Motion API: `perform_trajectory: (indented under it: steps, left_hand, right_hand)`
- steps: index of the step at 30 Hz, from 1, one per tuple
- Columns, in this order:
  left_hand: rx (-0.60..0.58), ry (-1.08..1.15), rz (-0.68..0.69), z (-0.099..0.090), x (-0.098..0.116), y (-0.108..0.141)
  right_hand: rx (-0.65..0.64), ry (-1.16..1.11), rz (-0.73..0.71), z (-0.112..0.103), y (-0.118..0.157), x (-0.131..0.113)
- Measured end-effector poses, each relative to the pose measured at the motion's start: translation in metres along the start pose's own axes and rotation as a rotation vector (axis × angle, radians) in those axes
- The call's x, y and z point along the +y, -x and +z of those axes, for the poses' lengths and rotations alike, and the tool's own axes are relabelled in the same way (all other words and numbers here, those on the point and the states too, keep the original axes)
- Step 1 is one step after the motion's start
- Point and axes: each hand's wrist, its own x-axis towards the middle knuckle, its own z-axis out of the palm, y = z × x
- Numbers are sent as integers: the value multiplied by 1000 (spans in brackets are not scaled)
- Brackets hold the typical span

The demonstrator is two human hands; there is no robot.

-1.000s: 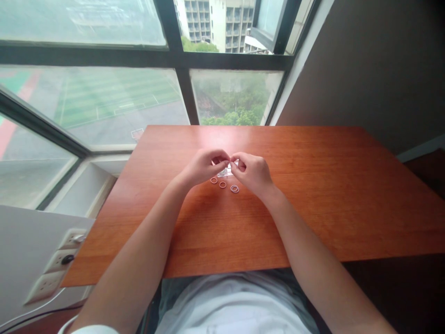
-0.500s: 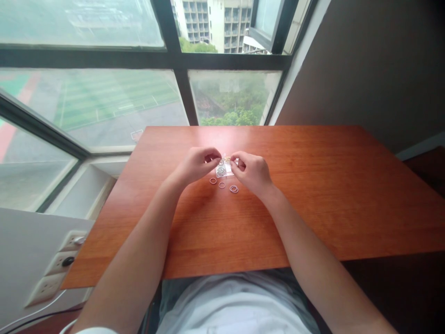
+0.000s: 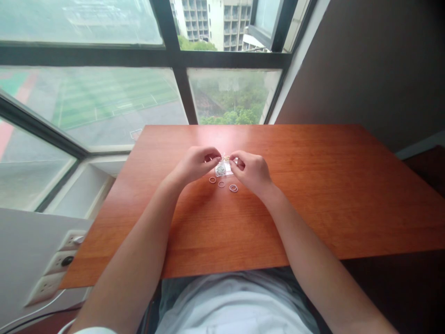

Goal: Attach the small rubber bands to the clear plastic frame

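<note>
My left hand (image 3: 200, 164) is closed in a pinch at the left side of a small clear container (image 3: 229, 174). Across from it, my right hand (image 3: 253, 172) pinches at the container's right side. Whatever lies between the fingertips of either hand is too small to make out. Silvery round pieces (image 3: 220, 170) show in the container's near left part, and gold-coloured bits (image 3: 226, 158) lie farther back. In front of it on the table are a thin pale ring (image 3: 212, 182), a second ring (image 3: 221, 187) and two overlapping rings (image 3: 233, 190).
The brown wooden table (image 3: 313, 195) spreads around both arms. Beyond its far edge stands a dark-framed window (image 3: 181, 60). A grey wall (image 3: 368, 65) rises at the right. Power sockets (image 3: 55, 264) with plugs and cables are on the wall at the lower left.
</note>
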Motion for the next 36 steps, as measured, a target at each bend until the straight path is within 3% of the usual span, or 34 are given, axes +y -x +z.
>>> perform_trajectory:
  steps: [5, 12, 22, 36]
  left_hand:
    - [-3, 7, -4, 0, 0, 1]
    - [-9, 15, -13, 0, -1, 1]
    - [2, 6, -6, 0, -1, 1]
    - [-49, 21, -29, 2, -2, 2]
  right_hand:
    - [-33, -9, -32, 0, 1, 0]
    - [-341, -44, -298, 3, 5, -1]
    - [-553, 50, -111, -14, 7, 3]
    - [-649, -25, -87, -16, 5, 7]
